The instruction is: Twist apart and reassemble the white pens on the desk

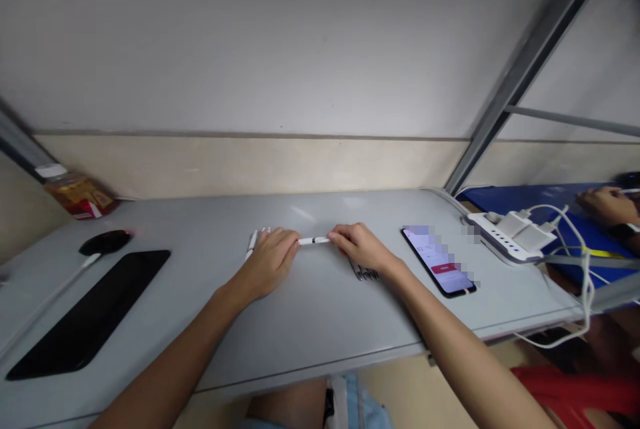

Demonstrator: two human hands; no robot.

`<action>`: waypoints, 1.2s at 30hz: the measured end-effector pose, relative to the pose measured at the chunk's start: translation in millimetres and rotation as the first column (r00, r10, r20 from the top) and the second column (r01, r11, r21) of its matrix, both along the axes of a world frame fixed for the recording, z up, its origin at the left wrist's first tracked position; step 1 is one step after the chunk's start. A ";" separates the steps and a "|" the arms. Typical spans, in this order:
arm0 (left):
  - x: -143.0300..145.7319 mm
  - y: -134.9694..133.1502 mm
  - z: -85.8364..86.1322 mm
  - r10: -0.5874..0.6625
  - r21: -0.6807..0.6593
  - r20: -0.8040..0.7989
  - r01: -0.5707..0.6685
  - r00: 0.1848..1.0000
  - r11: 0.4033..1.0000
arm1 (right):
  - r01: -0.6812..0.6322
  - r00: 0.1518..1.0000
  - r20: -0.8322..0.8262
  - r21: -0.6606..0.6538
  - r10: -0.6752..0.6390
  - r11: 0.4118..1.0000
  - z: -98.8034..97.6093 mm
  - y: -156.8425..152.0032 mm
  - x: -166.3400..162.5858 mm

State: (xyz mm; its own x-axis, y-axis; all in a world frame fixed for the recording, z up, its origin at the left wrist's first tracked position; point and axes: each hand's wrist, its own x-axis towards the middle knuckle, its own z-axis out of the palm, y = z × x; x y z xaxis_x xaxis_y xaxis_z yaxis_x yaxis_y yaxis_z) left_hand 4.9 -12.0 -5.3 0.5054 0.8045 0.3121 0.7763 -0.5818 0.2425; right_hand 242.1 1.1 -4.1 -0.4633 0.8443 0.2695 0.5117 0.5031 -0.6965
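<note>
A slim white pen [313, 240] with a dark band lies level between my two hands, just above or on the grey desk. My left hand [274, 252] grips one end, fingers closed. The other end is pinched by the fingertips of my right hand [360, 242]. Several white pen-like pieces [253, 239] lie side by side beyond my left hand, which partly covers them. Under the right hand and wrist are several small dark, shiny pieces [367, 273], partly hidden and too small to name for sure.
On the right are a lit phone [440, 262] and a white power strip [510, 239] with plugged chargers and cables. On the left lie a dark tablet-like slab [93, 312], a black round device [105, 241] and a capped bottle [77, 192]. Another person's hand [607, 205] shows far right.
</note>
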 end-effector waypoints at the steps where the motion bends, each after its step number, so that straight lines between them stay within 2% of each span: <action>1: 0.0 0.1 0.0 0.001 0.000 -0.004 -0.001 1.000 1.000 | 0.004 1.000 -0.006 0.009 -0.004 1.000 0.7 -0.5 0.0; 5: -0.1 0.3 -0.8 0.002 0.008 -0.005 -0.002 1.000 1.000 | -0.012 0.999 -0.042 0.042 0.014 0.999 3.2 -2.4 -0.2; 11: 0.7 0.2 -2.7 -0.016 -0.038 0.029 0.017 0.999 0.999 | 0.025 0.998 0.049 0.054 -0.028 0.998 2.0 -1.5 -2.8; 18: 1.0 -0.8 -0.3 0.001 -0.015 0.026 0.000 1.000 1.000 | -0.039 0.998 -0.051 0.069 0.042 0.997 3.3 -3.4 -0.9; 24: 1.4 -0.8 -0.7 -0.007 -0.036 0.029 0.008 1.000 0.999 | 0.020 0.995 0.094 0.091 -0.029 0.996 0.4 -1.4 -5.9; 31: -2.4 3.7 -6.3 -0.009 -0.022 0.034 0.010 0.999 1.000 | -0.052 0.997 -0.041 0.130 0.058 0.990 3.3 -3.7 -2.0; 36: -3.2 5.4 -7.9 -0.017 -0.034 0.050 0.019 0.999 0.999 | -0.053 0.997 0.061 0.170 0.043 0.984 4.2 -5.3 -2.7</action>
State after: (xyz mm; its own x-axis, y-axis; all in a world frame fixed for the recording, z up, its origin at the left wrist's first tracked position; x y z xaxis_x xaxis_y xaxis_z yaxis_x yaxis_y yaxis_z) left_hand 1.8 -6.6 -13.2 0.5041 0.8062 0.3096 0.7525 -0.5860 0.3006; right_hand 239.5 -4.2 0.1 -0.5208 0.7642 0.3805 0.5203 0.6376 -0.5681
